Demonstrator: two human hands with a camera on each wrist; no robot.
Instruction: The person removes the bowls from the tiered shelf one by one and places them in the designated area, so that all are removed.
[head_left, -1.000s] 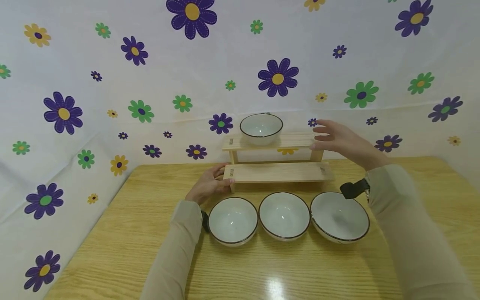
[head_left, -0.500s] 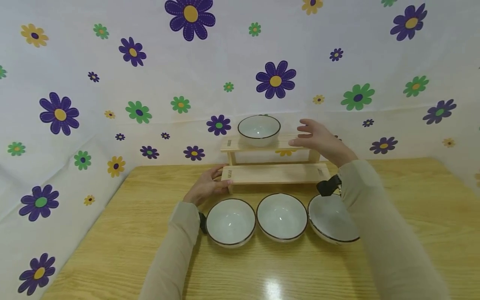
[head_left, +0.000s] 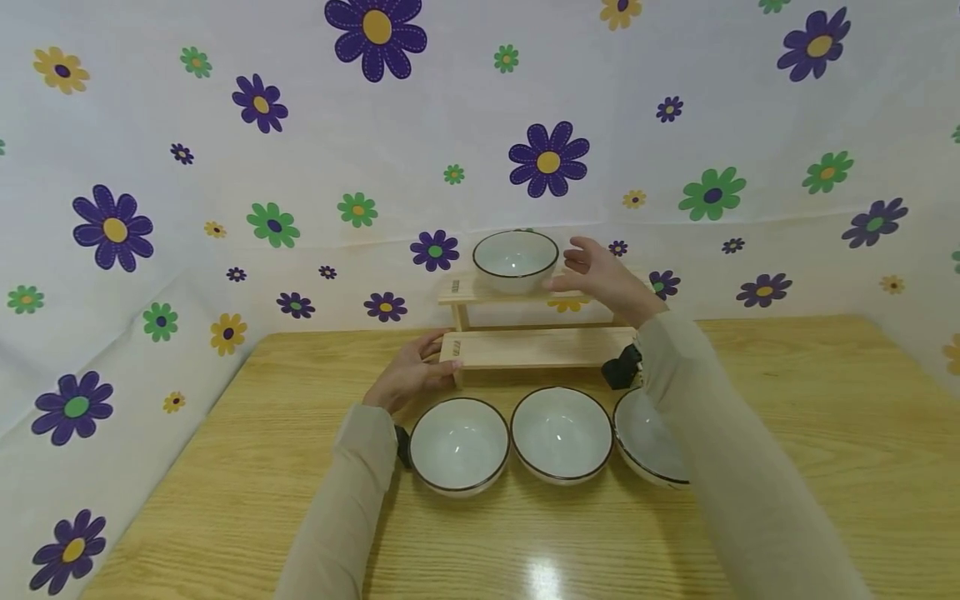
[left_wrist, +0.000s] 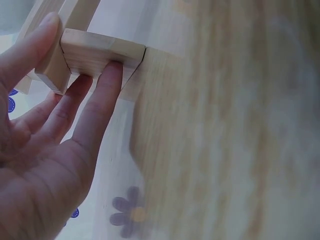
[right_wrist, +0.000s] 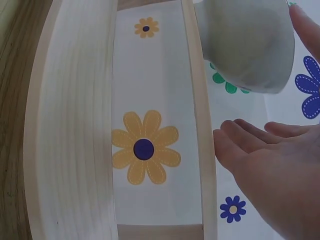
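A two-tier wooden shelf stand [head_left: 543,348] stands at the back of the table. My left hand [head_left: 411,372] grips the left end of its lower board, thumb on the top face. In the left wrist view, fingertips [left_wrist: 112,70] press against the wooden end piece. A white bowl [head_left: 516,254] with a dark rim sits upright on the upper board, left of centre. Beside its right side is my right hand [head_left: 600,275], fingers spread and loosely bent. The right wrist view shows a gap between most of these fingers and the bowl [right_wrist: 245,45].
In front of the stand, a row of three dark-rimmed bowls stands on the table: a left bowl [head_left: 459,446], a middle bowl [head_left: 561,435] and a right bowl [head_left: 648,437] partly hidden by my right sleeve. A flower-print cloth [head_left: 450,117] hangs close behind the stand.
My right hand has moved left along the upper board, from its right end to beside the bowl. My left hand keeps its grip on the stand, and the bowls have stayed put.
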